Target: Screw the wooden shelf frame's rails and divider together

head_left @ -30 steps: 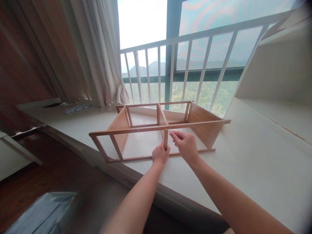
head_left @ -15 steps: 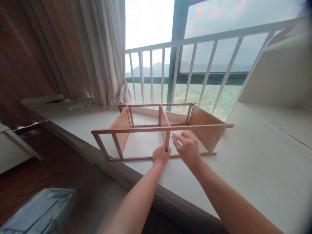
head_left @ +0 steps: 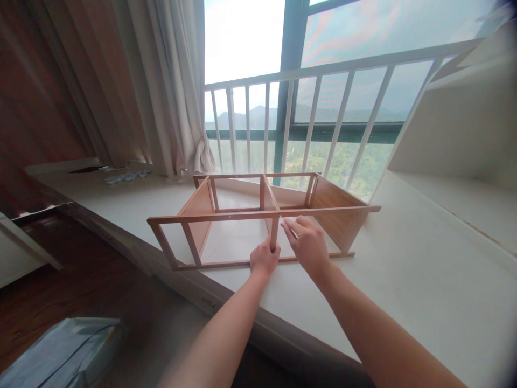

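A brown wooden shelf frame (head_left: 226, 217) lies on its side on the white window ledge, with panels standing between its long rails. My left hand (head_left: 264, 257) is closed around the lower end of the short middle crosspiece (head_left: 274, 231). Just to the right, my right hand (head_left: 310, 245) pinches a thin silvery tool (head_left: 282, 219), which looks like a hex key. Its tip meets the frame near the joint of the crosspiece and the upper front rail. My fingers cover most of the tool.
White railings (head_left: 311, 116) and a window stand behind the frame, with a grey curtain (head_left: 177, 91) at left. Small pale pieces (head_left: 128, 176) lie on the far left of the ledge (head_left: 420, 269). Below its front edge, a plastic-wrapped item (head_left: 64, 350) rests on the dark floor.
The whole view has shifted slightly, so the frame and hands appear a little further left. Both hands keep their holds, and the tool stays at the joint.
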